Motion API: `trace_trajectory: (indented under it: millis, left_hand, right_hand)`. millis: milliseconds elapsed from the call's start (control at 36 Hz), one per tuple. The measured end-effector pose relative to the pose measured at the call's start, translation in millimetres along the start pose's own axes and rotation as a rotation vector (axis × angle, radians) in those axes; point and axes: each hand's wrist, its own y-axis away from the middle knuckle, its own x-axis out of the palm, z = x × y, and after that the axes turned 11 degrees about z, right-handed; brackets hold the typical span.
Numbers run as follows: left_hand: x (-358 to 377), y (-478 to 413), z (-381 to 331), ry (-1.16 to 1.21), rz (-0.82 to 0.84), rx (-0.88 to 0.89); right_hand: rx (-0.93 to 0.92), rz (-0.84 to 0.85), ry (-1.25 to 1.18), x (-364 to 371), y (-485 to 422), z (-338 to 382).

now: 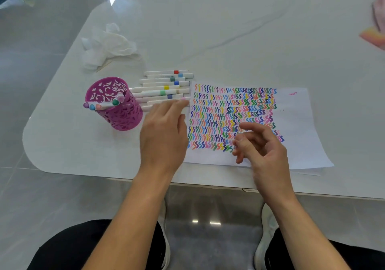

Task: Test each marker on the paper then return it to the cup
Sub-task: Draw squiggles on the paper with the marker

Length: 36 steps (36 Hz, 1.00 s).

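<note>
A purple cut-out cup [123,113] stands left of centre with several markers [100,105] leaning out of it. Behind it and to its right, a row of white markers [166,86] with coloured bands lies on the table. A white paper [295,123] covered with rows of coloured squiggles lies to the right. My left hand [164,128] lies flat with straight fingers, its fingertips touching the nearest markers of the row. My right hand [260,144] hovers over the paper's lower part with loosely curled fingers and holds nothing.
Crumpled white tissue [108,44] lies behind the cup. A pink object [375,30] sits at the table's right edge. The white table [229,40] has a rounded left corner, and its front edge is close to my knees.
</note>
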Motion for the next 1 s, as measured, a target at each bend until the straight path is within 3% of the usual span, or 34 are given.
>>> trace_trajectory:
  millis: [139,278,528,778,1000]
  left_hand:
    - [24,-6,8,-0.072,0.168,-0.117]
    - [31,-9,16,-0.098,0.196,-0.188]
    - [39,-10,20,-0.217,0.122,-0.184]
    - [36,-10,12,-0.138,0.063,-0.256]
    - [26,-12,1,0.003,-0.049,-0.145]
  right_hand:
    - [-0.001,-0.011,0.007,-7,1,-1]
    - [0.021,-0.029,0.036,-15,0,-5]
    - [0.074,-0.054,-0.039,-23,-3,-11]
    - [0.119,-0.032,-0.029,-26,-6,-12]
    - [0.149,-0.010,-0.032,-25,-6,-9]
